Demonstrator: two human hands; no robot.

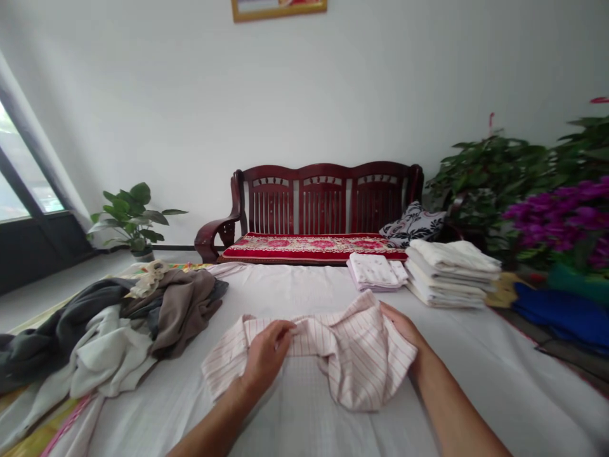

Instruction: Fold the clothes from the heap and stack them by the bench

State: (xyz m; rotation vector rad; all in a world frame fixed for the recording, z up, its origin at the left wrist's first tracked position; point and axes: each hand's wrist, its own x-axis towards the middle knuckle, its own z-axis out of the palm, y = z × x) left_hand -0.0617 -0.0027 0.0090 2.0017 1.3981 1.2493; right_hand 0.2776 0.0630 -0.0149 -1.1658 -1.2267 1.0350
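A pale pink garment with thin darker stripes (pixel 361 362) lies spread and rumpled on a white cloth (pixel 304 412) in front of me; whether it is a shirt or trousers I cannot tell. My left hand (pixel 269 352) is closed, with thumb and fingers pinching the fabric left of its middle. At the garment's right side, my right hand (pixel 404 333) grips its edge, and the cloth covers part of the fingers. The right part of the garment is bunched up and slightly raised, while its left end lies flatter.
Heaped loose clothes (pixel 185 311) in grey, brown and white lie to the left. Behind the garment sit a small folded stack (pixel 375 271) and a taller white folded stack (pixel 450 276). A wooden bench (pixel 321 197) stands beyond, with purple flowers (pixel 561 216) at right.
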